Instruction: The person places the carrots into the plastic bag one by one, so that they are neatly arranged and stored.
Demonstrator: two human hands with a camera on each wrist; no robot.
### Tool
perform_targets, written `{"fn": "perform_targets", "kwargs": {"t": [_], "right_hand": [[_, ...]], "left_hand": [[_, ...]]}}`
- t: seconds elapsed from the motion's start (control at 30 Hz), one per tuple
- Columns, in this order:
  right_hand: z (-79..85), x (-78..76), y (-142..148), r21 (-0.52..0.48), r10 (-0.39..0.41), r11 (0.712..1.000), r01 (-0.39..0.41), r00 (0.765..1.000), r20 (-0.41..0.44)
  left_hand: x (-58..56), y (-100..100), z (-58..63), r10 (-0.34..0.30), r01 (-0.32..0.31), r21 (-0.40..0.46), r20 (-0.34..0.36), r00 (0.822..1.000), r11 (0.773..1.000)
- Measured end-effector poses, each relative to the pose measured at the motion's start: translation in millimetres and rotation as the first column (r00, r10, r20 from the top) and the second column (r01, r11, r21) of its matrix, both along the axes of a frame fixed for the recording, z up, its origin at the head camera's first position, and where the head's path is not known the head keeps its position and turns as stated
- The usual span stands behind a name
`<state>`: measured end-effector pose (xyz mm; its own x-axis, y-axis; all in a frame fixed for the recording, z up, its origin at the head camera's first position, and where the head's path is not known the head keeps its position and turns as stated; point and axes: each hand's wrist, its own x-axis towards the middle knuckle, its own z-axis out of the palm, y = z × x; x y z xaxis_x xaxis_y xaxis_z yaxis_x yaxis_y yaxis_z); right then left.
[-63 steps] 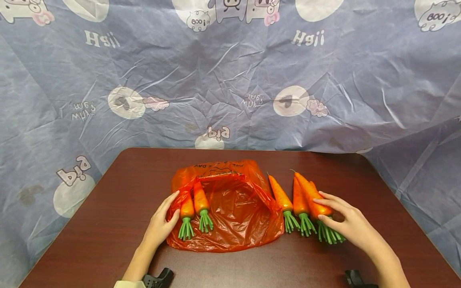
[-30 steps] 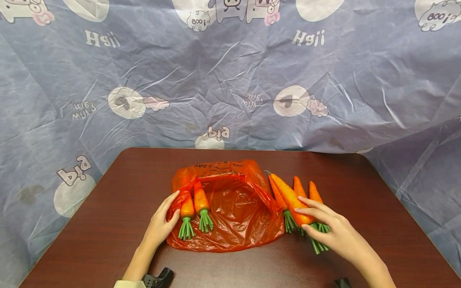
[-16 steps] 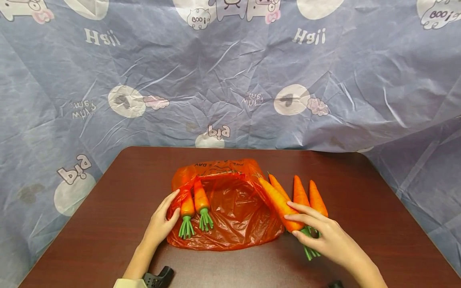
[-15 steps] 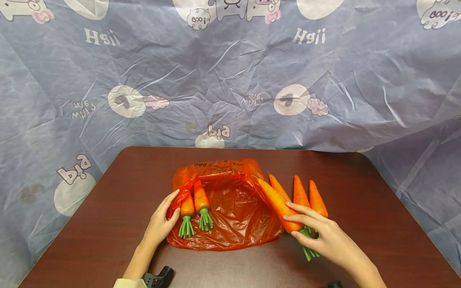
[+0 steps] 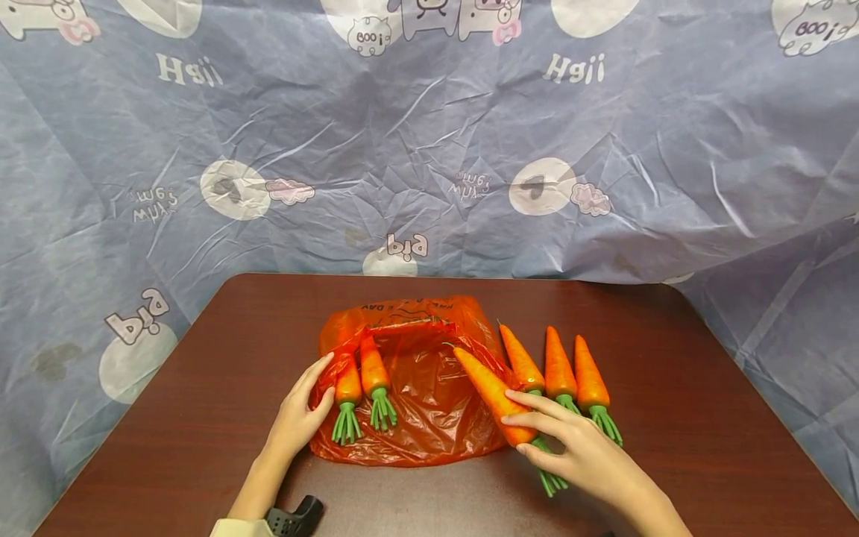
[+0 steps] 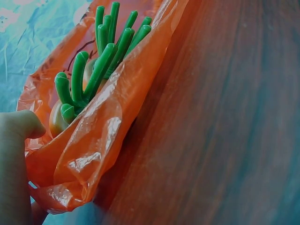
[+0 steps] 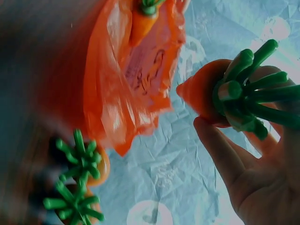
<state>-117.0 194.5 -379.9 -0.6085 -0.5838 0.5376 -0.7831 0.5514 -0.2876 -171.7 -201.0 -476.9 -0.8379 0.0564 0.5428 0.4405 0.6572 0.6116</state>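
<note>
A thin red-orange plastic bag lies on the table with its mouth facing me. My left hand holds its left edge, the thumb against the plastic in the left wrist view. Two carrots rest inside on that side, one nearer the hand and one beside it, green stem ends toward me. My right hand pinches another carrot near its thick stem end. The carrot's tip points into the bag's mouth, overlapping the right edge. In the right wrist view its green stems show between thumb and fingers.
To the right of the bag lie three more carrots, one close against it, a middle one and an outer one. All sit on a dark brown table. A wrinkled printed cloth hangs behind.
My right hand has carried one carrot leftward from the group at the right, over its neighbours, to the bag's mouth. The left hand has stayed at the bag's left edge.
</note>
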Motion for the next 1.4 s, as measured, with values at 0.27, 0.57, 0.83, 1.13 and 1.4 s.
{"fn": "perform_targets", "kwargs": {"t": [0.27, 0.57, 0.83, 1.13, 1.4], "right_hand": [[-6.0, -3.3, -17.4, 0.009, 0.029, 1.0, -0.029, 0.999, 0.034], [-10.5, -12.0, -37.1, 0.037, 0.029, 0.999, -0.034, 0.989, 0.142], [-16.7, -23.8, -57.5, 0.044, 0.012, 0.999, -0.024, 0.97, 0.243], [-23.1, -36.4, -79.1, 0.062, -0.044, 0.998, 0.025, 0.944, 0.326], [-30.5, -48.3, -93.3, 0.102, -0.076, 0.994, 0.048, 0.955, 0.286]], "left_hand": [[-2.0, -0.8, 1.5, -0.009, 0.009, 0.0, -0.012, 1.0, 1.0], [-2.5, -1.6, 2.1, 0.0, 0.0, -0.011, -0.005, 1.0, 1.0], [-2.0, -1.7, 1.1, -0.003, 0.003, -0.009, -0.011, 1.0, 1.0], [-0.4, -0.8, 1.0, -0.004, 0.004, -0.005, 0.006, 1.0, 1.0], [0.1, -0.5, 0.0, 0.004, -0.004, -0.007, 0.013, 1.0, 1.0]]}}
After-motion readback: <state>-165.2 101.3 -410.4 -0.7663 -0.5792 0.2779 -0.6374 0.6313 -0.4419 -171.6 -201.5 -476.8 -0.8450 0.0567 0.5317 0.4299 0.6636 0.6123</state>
